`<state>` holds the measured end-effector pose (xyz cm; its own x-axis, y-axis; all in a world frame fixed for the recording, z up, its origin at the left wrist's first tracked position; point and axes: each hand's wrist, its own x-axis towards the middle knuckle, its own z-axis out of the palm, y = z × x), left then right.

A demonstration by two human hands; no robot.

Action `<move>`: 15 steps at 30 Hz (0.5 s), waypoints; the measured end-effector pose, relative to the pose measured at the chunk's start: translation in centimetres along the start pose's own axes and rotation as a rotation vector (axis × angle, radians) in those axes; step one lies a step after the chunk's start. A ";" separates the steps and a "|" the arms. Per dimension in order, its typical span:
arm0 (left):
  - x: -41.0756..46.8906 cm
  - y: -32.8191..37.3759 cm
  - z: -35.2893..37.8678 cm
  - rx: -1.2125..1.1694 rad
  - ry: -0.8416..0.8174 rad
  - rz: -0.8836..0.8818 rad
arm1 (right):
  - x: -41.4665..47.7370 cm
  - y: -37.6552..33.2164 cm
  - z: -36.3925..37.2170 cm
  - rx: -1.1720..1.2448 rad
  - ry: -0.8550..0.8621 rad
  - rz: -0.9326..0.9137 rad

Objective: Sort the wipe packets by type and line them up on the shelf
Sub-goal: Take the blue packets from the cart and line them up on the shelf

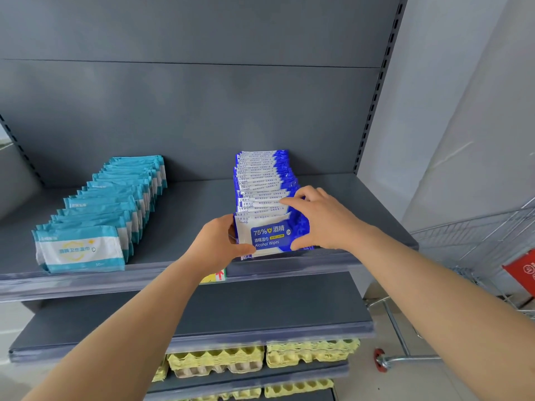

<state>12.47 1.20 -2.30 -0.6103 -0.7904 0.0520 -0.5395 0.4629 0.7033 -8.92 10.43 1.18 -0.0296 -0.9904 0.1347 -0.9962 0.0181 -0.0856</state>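
1. Forearms reach up from the bottom of the view. Below the grip, yellow egg trays [217,360] fill the lower shelves.
2. The left hand [220,244] grasps the left end of the front blue packet [269,235], with the thumb on its face and the fingers curled behind its edge.
3. The right hand [321,221] clasps the same packet's right end. Its thumb is low on the label and its index finger lies over the tops of the packets just behind.
4. The packet stands at the front lip of the shelf [188,215]. It heads the blue row [260,180], which runs straight back from the grip to the rear panel.
5. The step looks like squaring up this row. It would go best with even pressure from both ends, the packet upright and label outward, pressed snug against its neighbours and clear of the lip so it cannot tip off.
6. Well to the left of the grip, the teal row [115,198] is already lined up front to back. To the right, past the shelf's end, stands a wire cart [477,244].
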 end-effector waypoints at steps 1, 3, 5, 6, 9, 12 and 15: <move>0.1 0.1 -0.1 0.008 -0.007 -0.002 | 0.1 0.2 -0.2 -0.005 0.003 -0.004; 0.3 0.3 -0.2 0.036 -0.027 -0.001 | 0.2 0.3 -0.4 -0.030 -0.003 -0.020; 0.5 0.7 -0.5 0.064 -0.056 0.008 | 0.2 0.3 -0.4 -0.121 -0.013 -0.049; 0.5 0.8 -0.6 0.072 -0.072 0.010 | 0.1 0.3 -0.2 -0.144 -0.020 -0.055; 0.4 0.8 -0.8 0.086 -0.115 0.000 | -0.7 0.5 0.3 0.016 -0.022 -0.002; 0.1 0.6 -0.8 -0.048 -0.053 -0.028 | -1.2 0.5 0.4 0.182 0.007 0.084; -0.2 0.9 -0.1 -0.225 -0.036 -0.031 | -1.4 0.0 1.2 0.358 -0.092 0.141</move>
<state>12.23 1.75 -1.64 -0.6180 -0.7861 0.0059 -0.4178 0.3349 0.8446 -8.76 11.61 -0.22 -0.1402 -0.9901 0.0091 -0.8906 0.1221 -0.4382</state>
